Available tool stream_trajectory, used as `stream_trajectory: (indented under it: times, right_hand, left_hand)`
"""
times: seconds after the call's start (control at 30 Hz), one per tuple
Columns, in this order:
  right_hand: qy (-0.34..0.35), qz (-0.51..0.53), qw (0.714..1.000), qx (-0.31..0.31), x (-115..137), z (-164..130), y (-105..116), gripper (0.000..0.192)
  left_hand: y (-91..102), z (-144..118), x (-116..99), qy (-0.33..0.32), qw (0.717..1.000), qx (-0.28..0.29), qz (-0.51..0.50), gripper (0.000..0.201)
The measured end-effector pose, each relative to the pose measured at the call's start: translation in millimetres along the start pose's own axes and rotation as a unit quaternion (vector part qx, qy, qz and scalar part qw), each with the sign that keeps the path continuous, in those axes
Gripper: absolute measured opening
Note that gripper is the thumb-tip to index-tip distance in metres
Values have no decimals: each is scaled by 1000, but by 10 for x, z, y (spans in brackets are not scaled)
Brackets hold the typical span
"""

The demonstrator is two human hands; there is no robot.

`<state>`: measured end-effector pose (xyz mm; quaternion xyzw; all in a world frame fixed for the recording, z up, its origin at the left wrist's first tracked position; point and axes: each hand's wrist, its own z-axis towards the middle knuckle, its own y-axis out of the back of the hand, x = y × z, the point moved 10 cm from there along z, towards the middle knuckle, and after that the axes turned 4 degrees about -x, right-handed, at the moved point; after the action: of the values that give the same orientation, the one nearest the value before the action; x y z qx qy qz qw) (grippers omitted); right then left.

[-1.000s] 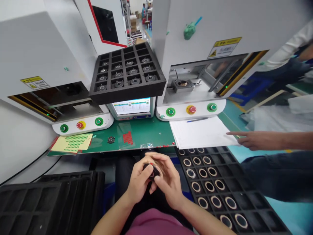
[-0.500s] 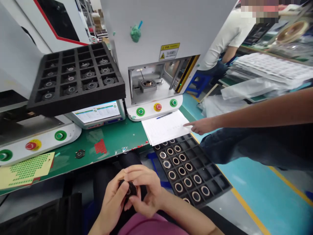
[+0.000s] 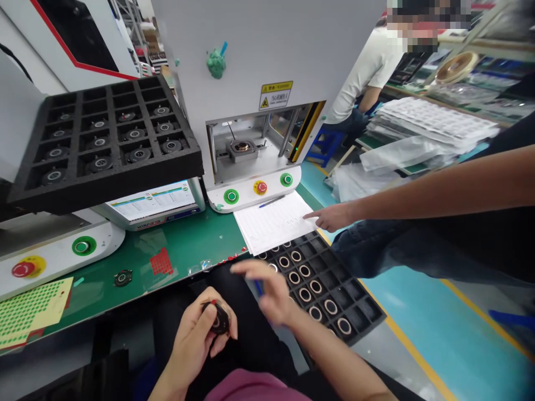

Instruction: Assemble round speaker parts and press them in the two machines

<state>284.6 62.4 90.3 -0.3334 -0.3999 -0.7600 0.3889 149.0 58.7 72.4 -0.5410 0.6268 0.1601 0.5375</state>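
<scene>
My left hand (image 3: pixel 199 336) grips a small black round part (image 3: pixel 220 322) with a ring at its centre; a red spot shows at its upper edge under my thumb. Off to the right, my right hand (image 3: pixel 272 291) is in the air with its fingers apart, and nothing shows in it. It is between the held part and a black compartment tray (image 3: pixel 349 250) of copper-coloured rings (image 3: pixel 315 287). On the green bench (image 3: pixel 209 234) lies a similar black part (image 3: pixel 123 278), near a sheet of red stickers (image 3: pixel 161 262).
A black foam tray (image 3: pixel 190 157) of similar parts stands above a screen (image 3: pixel 154 201). Behind the paper sheets (image 3: pixel 267 231) is a press machine (image 3: pixel 251 50) with buttons. A co-worker's hand (image 3: pixel 334 217) points at the sheets from the right. Another person (image 3: pixel 359 72) sits farther back.
My right hand has let go of the black part and moved up and right, its fingers opening. The part stays in my left hand. The view has shifted slightly.
</scene>
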Motion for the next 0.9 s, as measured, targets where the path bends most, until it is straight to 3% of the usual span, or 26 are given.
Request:
stream_trajectory:
  times: [0.03,0.1,0.2,0.3,0.4,0.53,0.67,0.77,0.9]
  right_hand:
    - [-34,-61,998,-7,-269,154,98,68]
    - [-114,-197,974,0,-857,486,293,49]
    - [-189,-364,909,73,-1541,887,460,33]
    - [-201,-471,844,160,-1864,1060,449,33]
    - [-176,-525,801,227,-1958,1091,298,35]
    - [-113,-521,794,292,-1930,1072,-84,34]
    - [-63,-467,830,298,-1675,1004,-471,30]
    - [-29,-407,875,261,-1196,845,-670,28]
    - [65,-234,938,245,-194,366,-921,42]
  left_hand:
    - [41,6,-28,-6,1000,-2,3,51]
    - [146,-1,-62,-15,1000,-16,9,51]
    - [334,-41,-60,-16,998,-57,16,52]
    - [535,-81,-55,-20,994,-111,10,54]
    - [681,-87,-61,-26,989,-143,7,52]
    - [748,-33,-21,-13,991,-136,8,51]
    - [738,13,4,-16,994,-112,-14,51]
    - [724,35,35,-10,994,-97,-44,49]
    - [656,67,103,18,992,-67,-103,45]
